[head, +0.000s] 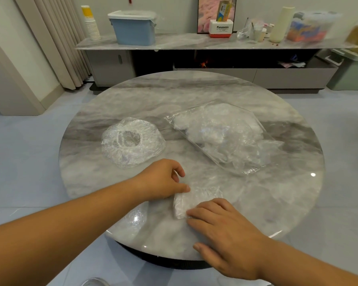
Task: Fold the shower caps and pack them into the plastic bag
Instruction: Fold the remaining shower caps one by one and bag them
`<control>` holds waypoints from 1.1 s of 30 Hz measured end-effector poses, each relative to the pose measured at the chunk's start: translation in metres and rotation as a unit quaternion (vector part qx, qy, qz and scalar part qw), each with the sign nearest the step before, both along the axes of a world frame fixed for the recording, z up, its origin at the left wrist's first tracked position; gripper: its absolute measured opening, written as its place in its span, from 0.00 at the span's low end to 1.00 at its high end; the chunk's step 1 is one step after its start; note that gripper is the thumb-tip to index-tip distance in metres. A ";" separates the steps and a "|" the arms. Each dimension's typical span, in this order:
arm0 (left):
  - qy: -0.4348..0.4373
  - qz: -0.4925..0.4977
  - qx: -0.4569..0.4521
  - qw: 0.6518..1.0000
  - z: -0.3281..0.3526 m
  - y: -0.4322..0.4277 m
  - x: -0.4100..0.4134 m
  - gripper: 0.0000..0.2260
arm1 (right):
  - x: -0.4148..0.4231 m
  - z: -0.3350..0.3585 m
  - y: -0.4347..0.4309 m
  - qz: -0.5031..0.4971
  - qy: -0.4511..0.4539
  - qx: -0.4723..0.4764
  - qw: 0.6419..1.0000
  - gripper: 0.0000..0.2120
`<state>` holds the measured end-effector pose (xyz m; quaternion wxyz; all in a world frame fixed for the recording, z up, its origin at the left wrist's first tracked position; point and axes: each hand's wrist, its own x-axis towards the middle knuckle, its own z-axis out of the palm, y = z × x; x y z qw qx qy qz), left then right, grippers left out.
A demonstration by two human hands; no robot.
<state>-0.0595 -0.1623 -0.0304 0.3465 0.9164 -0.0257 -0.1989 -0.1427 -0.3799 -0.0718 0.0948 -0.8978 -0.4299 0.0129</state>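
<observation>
A folded clear shower cap (191,200) lies on the round marble table (256,203) near the front. My left hand (163,179) rests at its left end, fingers curled, thumb tip touching the plastic. My right hand (225,230) lies flat with straight fingers pressing the cap's near right edge. An unfolded shower cap (132,142) sits spread out at the left of the table. A clear plastic bag (221,135) holding several folded caps lies at the right, its mouth toward the near right.
Behind the table runs a low marble-topped cabinet (174,43) with a blue lidded box (133,27), stacked paper cups (91,25) and assorted containers. A green bin (351,71) stands at the far right. Curtains (56,38) hang at the left.
</observation>
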 end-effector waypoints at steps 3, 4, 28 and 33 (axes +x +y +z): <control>0.013 -0.030 0.046 0.998 -0.002 -0.013 0.001 0.20 | 0.003 0.001 -0.006 0.017 0.011 0.001 1.000 0.22; 0.020 -0.036 0.054 0.998 -0.003 -0.016 0.001 0.21 | 0.004 0.002 -0.008 0.019 0.019 0.006 1.000 0.23; 0.306 0.112 -0.465 0.823 0.014 -0.001 -0.042 0.16 | 0.028 0.046 0.014 -0.262 0.465 0.535 0.656 0.21; 0.358 0.135 -0.432 0.817 0.013 0.001 -0.042 0.17 | 0.022 0.042 0.012 -0.195 0.334 0.480 0.788 0.20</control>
